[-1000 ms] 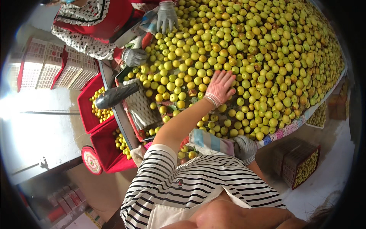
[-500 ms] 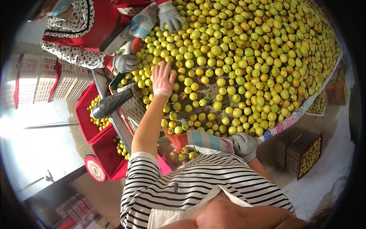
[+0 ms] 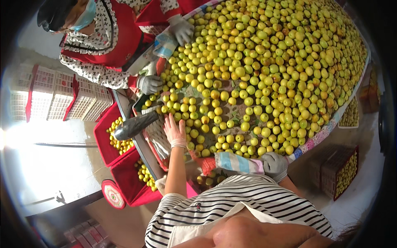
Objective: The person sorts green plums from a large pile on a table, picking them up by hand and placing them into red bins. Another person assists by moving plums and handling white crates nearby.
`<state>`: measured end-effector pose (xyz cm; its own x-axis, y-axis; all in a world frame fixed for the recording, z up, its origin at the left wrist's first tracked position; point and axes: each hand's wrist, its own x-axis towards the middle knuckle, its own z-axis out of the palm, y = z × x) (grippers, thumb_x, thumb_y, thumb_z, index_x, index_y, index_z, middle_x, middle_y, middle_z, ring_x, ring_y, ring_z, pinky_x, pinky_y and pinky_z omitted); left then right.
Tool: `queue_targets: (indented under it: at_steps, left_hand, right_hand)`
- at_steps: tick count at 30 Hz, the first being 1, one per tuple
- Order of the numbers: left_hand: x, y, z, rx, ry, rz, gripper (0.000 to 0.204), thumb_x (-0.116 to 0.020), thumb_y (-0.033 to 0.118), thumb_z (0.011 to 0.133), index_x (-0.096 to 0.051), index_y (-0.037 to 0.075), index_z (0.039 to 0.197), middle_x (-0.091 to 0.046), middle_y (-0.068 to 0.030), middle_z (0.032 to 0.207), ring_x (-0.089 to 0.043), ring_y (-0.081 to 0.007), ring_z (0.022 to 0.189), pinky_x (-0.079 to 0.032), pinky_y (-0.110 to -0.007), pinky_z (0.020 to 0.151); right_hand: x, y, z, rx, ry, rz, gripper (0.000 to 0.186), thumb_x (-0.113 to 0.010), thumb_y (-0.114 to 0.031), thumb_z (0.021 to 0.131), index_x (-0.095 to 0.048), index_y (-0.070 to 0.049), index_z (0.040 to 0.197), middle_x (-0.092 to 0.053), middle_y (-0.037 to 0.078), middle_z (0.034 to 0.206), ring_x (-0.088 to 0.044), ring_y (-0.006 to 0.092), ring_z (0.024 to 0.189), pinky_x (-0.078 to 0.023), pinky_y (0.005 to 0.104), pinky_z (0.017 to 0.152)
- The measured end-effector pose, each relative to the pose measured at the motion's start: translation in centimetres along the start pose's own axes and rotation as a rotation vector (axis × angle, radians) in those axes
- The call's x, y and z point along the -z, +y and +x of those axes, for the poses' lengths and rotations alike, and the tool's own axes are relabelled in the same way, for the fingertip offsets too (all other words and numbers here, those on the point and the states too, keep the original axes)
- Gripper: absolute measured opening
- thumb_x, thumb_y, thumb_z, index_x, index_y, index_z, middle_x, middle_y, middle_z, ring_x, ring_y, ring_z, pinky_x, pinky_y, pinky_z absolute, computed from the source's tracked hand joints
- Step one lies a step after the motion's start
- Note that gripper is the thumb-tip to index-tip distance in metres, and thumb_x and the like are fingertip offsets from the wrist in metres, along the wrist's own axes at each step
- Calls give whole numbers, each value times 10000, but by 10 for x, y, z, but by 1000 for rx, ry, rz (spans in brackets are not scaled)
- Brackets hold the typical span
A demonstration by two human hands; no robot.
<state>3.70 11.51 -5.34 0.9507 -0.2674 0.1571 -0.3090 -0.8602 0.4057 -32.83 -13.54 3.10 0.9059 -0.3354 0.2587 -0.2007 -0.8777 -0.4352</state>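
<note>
Small round yellow-green fruits [image 3: 285,74], some with brown blush, are heaped over a wide table. My bare left hand [image 3: 174,131], a band around its wrist, lies open with fingers stretched at the left edge of the heap. Its fingertips are by several fruits, beside a pale woven surface [image 3: 159,131]. My right hand [image 3: 275,165] wears a grey knit glove and is closed over the cloth-wrapped near edge [image 3: 235,162] of the table. Its fingertips are partly hidden.
A co-worker's gloved hands [image 3: 149,84] [image 3: 181,29] touch the far left side of the heap. A dark tube [image 3: 136,125] juts over a metal rail [image 3: 142,151]. Red-lined bins [image 3: 124,182] hold fruit below. Crates stand at left [image 3: 62,95] and right [image 3: 337,171].
My left hand has drawn back toward me, from among the fruits to beside the woven surface. My right hand stays on the cloth edge. The whole view has shifted slightly.
</note>
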Motion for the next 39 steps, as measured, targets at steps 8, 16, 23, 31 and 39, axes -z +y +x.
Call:
queue_targets:
  at_steps: [8,16,23,31,39]
  left_hand:
    - [-19,106,78,-390,82,-201,651,-467,440,966,-359,28,1458,-333,-243,1510,-308,-379,1407,-171,-480,1178]
    - [-70,208,134,-611,73,-317,549,-538,200,925,-385,22,1421,-394,-226,1462,-368,-419,1340,-217,-523,1156]
    - [-92,211,192,-579,85,-125,494,-474,382,960,-491,102,1366,-422,-109,1474,-367,-362,1345,-219,-525,1147]
    - [-69,172,224,-407,16,-32,549,-483,418,943,-471,108,1396,-479,-125,1438,-440,-308,1323,-235,-426,1170]
    - [-79,137,233,-456,166,-246,522,-558,378,918,-505,129,1374,-488,-106,1434,-460,-288,1306,-266,-398,1162]
  right_hand:
    - [-2,1,3,18,6,-64,110,-640,-122,746,-667,-93,848,-663,61,873,-645,247,719,-521,372,648]
    - [0,-4,7,-51,-68,-93,142,-690,-111,705,-674,-111,847,-670,73,867,-657,261,714,-520,368,611]
    - [1,-7,9,-66,-128,-75,167,-681,-120,741,-660,-96,905,-674,85,896,-661,268,742,-530,377,659]
    - [-3,-7,10,-96,-150,-86,147,-666,-112,747,-651,-90,892,-667,85,878,-657,281,728,-526,384,649]
    - [-3,-6,13,-82,-166,-85,137,-664,-102,753,-660,-98,890,-653,92,841,-652,295,713,-519,391,630]
